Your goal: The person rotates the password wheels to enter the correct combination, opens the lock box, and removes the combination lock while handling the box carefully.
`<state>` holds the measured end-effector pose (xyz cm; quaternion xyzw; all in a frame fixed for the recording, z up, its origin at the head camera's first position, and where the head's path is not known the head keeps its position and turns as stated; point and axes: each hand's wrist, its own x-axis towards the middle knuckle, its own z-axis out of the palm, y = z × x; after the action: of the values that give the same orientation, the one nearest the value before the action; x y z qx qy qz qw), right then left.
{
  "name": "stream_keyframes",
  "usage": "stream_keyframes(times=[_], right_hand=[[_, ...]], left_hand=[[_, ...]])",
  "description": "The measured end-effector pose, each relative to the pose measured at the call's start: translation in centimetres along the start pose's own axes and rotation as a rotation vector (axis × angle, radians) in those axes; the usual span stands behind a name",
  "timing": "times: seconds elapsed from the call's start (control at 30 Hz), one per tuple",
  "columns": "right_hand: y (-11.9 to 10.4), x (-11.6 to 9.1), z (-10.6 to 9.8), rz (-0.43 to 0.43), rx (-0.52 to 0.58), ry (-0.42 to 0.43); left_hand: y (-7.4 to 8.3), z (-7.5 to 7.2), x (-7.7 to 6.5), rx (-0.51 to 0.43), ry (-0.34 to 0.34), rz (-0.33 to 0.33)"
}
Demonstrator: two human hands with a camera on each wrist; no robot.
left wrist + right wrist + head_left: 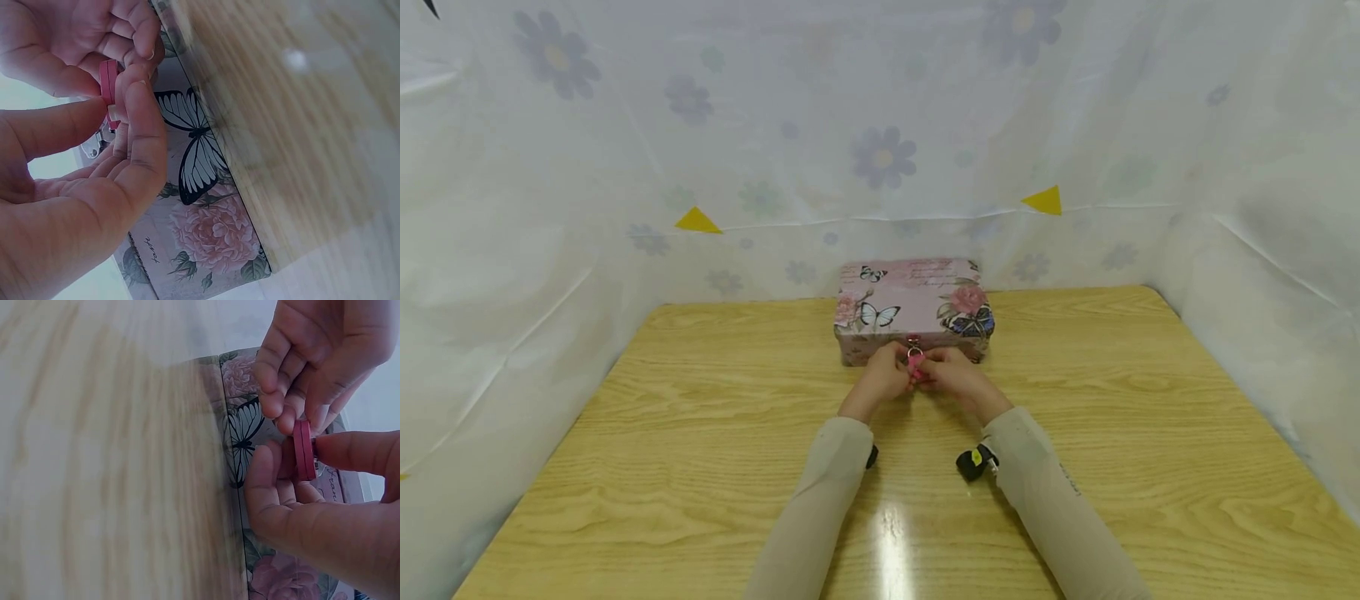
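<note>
A pink padlock point(916, 365) with a silver shackle hangs at the front clasp of a pink tin box point(917, 292), whose lid is down. My left hand point(886, 371) pinches the padlock between thumb and fingers from the left. From the right, my right hand point(958, 377) grips it too, with thumb and fingertips on its body. Both wrist views show the red padlock body point(304, 450) edge-on between the fingertips, so its face is hidden. Behind the hands, a butterfly and roses decorate the box front point(212, 219).
The box stands at the back of a wood-grain table point(737, 433). Behind it hangs a pale flowered curtain point(880, 100), which continues along both sides. Yellow triangles point(1043, 201) mark the curtain. A black wrist device point(973, 463) sits under the right sleeve.
</note>
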<state>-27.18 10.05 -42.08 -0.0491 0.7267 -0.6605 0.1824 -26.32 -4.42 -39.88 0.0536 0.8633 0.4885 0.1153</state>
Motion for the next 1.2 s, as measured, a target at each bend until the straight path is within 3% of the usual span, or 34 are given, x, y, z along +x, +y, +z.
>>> stream_keyframes(times=[0.77, 1.03, 1.2], right_hand=[[-0.4, -0.1, -0.9, 0.067, 0.067, 0.028], [-0.6, -0.1, -1.0, 0.078, 0.068, 0.026], [-0.4, -0.2, -1.0, 0.07, 0.064, 0.016]], left_hand=[[0.2, 0.1, 0.0, -0.032, 0.003, -0.022], [0.4, 0.2, -0.3, -0.105, 0.004, -0.043], [-0.3, 0.2, 0.2, -0.1, 0.003, -0.043]])
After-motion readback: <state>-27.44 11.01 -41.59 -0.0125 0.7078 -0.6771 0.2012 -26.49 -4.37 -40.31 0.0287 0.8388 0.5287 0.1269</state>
